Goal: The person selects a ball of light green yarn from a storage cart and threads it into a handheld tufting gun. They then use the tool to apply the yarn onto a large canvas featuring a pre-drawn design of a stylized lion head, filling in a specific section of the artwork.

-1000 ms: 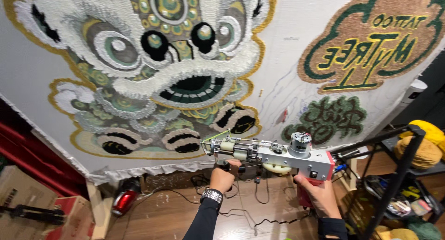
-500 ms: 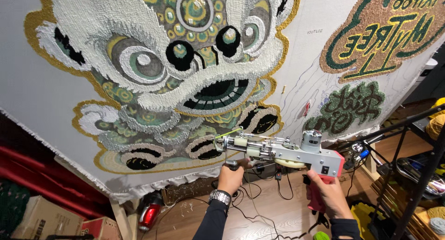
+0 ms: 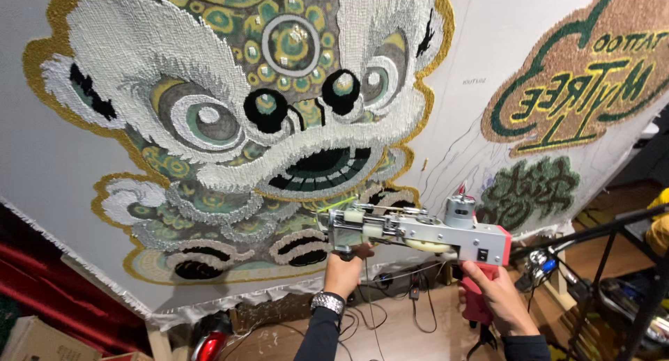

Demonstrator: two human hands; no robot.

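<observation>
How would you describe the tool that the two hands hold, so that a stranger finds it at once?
Start at the big lion face tufted on the white cloth. Below its mouth, a long grey metal tufting gun points left at the cloth. Unlike everything around it, it has a red handle and a small round motor on top.

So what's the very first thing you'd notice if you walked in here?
The huge tufted lion-dance face fills the stretched white cloth, all white fluff, green swirls and gold edging. Right below its mouth, the left hand and right hand hold a metal tufting gun with a red handle against the cloth. At upper right sits a brown and green badge design.
</observation>
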